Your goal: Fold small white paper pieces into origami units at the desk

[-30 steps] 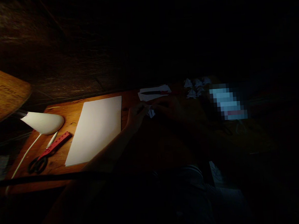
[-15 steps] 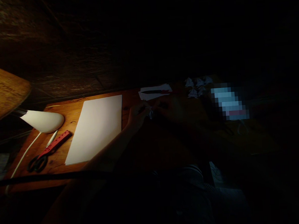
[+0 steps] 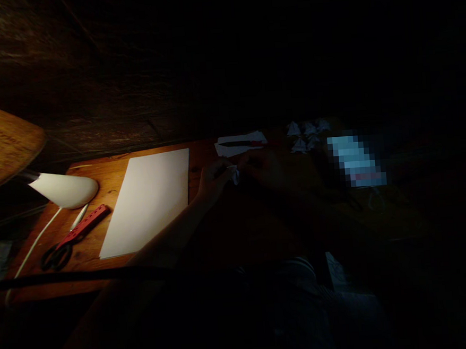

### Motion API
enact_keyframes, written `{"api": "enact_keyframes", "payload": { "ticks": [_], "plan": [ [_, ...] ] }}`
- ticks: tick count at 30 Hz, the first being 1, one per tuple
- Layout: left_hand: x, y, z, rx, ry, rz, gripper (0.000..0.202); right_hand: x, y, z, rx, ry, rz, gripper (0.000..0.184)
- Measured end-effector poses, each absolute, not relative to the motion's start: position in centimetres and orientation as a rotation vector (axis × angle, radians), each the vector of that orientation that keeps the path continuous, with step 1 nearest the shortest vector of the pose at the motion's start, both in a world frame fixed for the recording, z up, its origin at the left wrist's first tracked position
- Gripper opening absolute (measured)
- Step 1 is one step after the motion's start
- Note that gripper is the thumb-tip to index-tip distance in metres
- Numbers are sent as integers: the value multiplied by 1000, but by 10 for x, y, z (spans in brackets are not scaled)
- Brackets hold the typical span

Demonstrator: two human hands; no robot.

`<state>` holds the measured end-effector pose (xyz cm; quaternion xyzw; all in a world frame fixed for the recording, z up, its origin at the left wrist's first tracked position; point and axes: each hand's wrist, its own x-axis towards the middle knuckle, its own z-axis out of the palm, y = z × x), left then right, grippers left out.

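Between my two hands is a small folded piece of white paper (image 3: 234,175), pinched at the middle of the dim table. My left hand (image 3: 212,179) is closed on its left side, the fingers bent at the paper. From the right, my right hand (image 3: 261,168) closes on the same paper, though deep shadow hides most of its fingers. Just beyond the hands lie small white paper sheets (image 3: 225,150) with a dark-bladed, red-handled knife (image 3: 239,143) across them. Several folded paper pieces (image 3: 299,145) sit in a cluster farther right.
Left of my hands lies a stack of white paper (image 3: 151,201). Black-handled scissors (image 3: 57,256) with a red cover (image 3: 87,224) and a white pen (image 3: 78,217) lie near the lamp (image 3: 64,190). A pixelated bright panel (image 3: 355,160) is at right. A dark cord (image 3: 84,277) crosses the foreground.
The view has shifted slightly, so the table's things sit a little farther left. More of the folded paper's white surface shows between my fingers; both hands stay on it.
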<state>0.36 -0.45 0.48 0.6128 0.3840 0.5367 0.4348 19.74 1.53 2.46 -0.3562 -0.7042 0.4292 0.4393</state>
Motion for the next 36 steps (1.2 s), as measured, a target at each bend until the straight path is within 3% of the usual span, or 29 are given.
{"api": "enact_keyframes", "payload": {
  "ticks": [4, 12, 27, 36],
  "plan": [
    [2, -4, 5, 1557, 1029, 1367, 12, 200, 18, 22, -894, -1715, 1058, 19],
    [0, -1, 1, 1594, 1065, 1385, 22, 200, 17, 20, -851, -1752, 1027, 29],
    [3, -5, 7, 1532, 999, 1352, 22, 201, 16, 28, -908, -1763, 1021, 16],
    [4, -6, 4, 1548, 1006, 1423, 17, 199, 15, 27, -871, -1760, 1060, 23]
  ]
}}
